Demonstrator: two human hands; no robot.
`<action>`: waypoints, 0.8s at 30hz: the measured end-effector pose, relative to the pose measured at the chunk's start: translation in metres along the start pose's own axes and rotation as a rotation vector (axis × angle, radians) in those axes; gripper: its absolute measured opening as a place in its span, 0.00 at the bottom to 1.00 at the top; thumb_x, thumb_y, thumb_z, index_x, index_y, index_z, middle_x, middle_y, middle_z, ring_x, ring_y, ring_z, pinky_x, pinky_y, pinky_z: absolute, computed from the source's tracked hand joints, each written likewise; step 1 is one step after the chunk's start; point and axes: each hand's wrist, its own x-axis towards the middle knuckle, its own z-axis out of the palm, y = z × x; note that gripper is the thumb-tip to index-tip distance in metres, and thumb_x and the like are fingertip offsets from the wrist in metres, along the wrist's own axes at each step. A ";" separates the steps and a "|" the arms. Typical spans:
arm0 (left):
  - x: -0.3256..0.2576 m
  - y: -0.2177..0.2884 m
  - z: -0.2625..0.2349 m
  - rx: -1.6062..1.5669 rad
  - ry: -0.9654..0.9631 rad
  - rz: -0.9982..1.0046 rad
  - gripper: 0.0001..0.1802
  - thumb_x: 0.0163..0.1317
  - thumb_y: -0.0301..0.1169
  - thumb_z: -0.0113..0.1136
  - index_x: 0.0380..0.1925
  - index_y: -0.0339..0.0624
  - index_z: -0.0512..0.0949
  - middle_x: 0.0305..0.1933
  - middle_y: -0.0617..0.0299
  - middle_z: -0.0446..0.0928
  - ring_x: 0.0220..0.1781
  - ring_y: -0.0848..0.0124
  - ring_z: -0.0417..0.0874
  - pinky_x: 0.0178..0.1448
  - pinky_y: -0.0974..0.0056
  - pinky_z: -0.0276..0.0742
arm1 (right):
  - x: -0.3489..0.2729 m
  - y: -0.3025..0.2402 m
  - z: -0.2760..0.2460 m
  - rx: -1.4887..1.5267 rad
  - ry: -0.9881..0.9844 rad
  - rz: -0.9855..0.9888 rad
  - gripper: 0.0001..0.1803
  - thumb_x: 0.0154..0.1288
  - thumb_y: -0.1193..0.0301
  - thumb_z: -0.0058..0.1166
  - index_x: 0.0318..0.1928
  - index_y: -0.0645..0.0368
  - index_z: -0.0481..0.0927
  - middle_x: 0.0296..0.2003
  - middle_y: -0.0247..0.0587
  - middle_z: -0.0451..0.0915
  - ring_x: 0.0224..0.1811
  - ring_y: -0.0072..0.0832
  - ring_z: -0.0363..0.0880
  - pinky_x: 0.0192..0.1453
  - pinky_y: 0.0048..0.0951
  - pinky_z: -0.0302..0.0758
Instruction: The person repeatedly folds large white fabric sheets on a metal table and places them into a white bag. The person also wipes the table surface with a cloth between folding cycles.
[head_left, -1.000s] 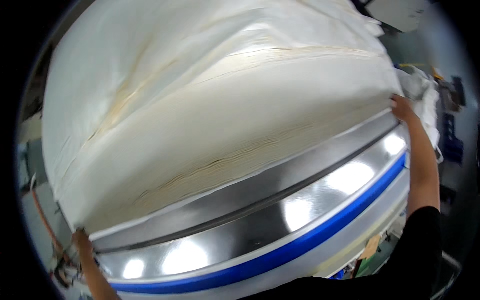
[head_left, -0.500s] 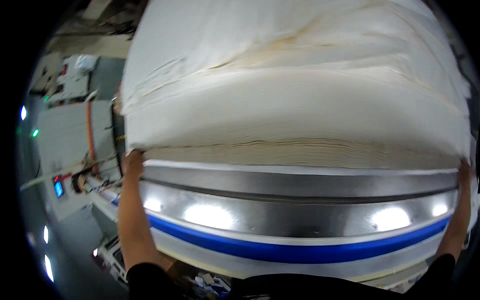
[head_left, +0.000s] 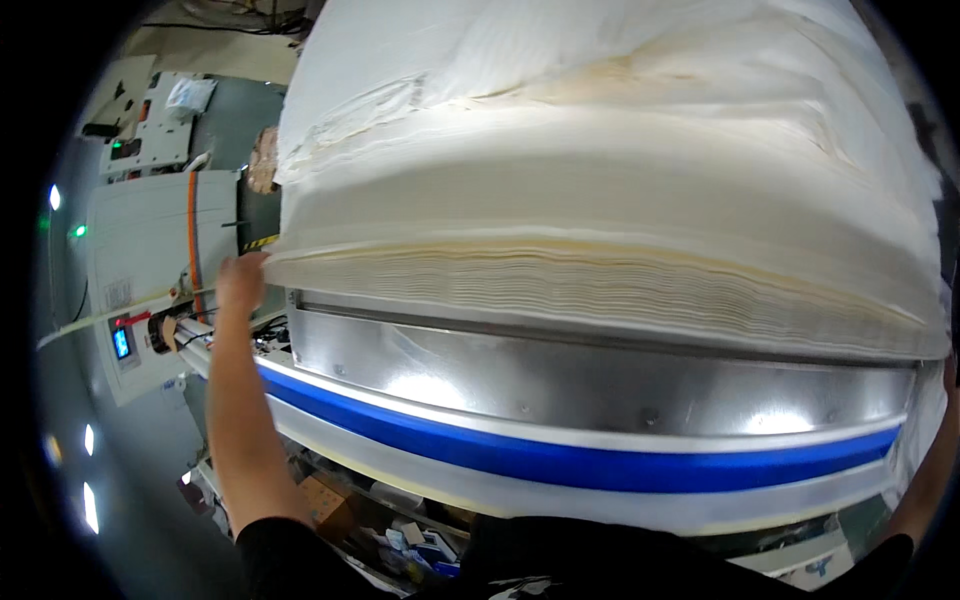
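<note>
The left hand (head_left: 241, 284) pinches the near left corner of a thick stack of white sheets (head_left: 560, 285), its fingertips partly lost against the pale edge. The stack stretches from that hand across to the right hand (head_left: 951, 376), which is so dark and cut by the rim that its fingers cannot be made out; it is at the near right corner, but whether it grips cannot be told. Beyond both hands the stack rises into creased folds, its far end cut off at the top. Between the forearms, nearer the body, run a shiny metal panel (head_left: 520, 388), its far edge under the stack, and a blue band (head_left: 600, 466). Left of the left hand, a small lit screen (head_left: 122, 343) is too small to read. Beside the left forearm, a brown box (head_left: 327, 503) is partly hidden.
</note>
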 end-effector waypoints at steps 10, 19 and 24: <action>-0.103 -0.035 0.040 0.125 -0.165 0.288 0.16 0.54 0.24 0.50 0.41 0.52 0.80 0.45 0.60 0.81 0.51 0.62 0.79 0.68 0.49 0.59 | -0.149 -0.041 -0.047 -0.001 -0.249 -0.114 0.22 0.58 0.80 0.47 0.54 0.54 0.74 0.49 0.49 0.77 0.51 0.47 0.74 0.54 0.43 0.70; -0.187 0.029 0.114 0.373 -0.776 0.503 0.16 0.55 0.26 0.55 0.43 0.54 0.81 0.51 0.63 0.79 0.58 0.63 0.76 0.69 0.48 0.59 | -0.240 -0.130 -0.019 -0.061 -0.601 -0.181 0.13 0.56 0.76 0.46 0.39 0.57 0.82 0.36 0.49 0.81 0.41 0.46 0.78 0.49 0.43 0.73; -0.185 0.057 0.124 0.431 -0.879 0.565 0.12 0.51 0.26 0.57 0.35 0.46 0.84 0.47 0.59 0.81 0.51 0.61 0.81 0.53 0.55 0.74 | -0.260 -0.135 0.008 -0.110 -0.636 -0.227 0.11 0.59 0.74 0.46 0.38 0.58 0.82 0.35 0.47 0.81 0.43 0.44 0.78 0.50 0.43 0.72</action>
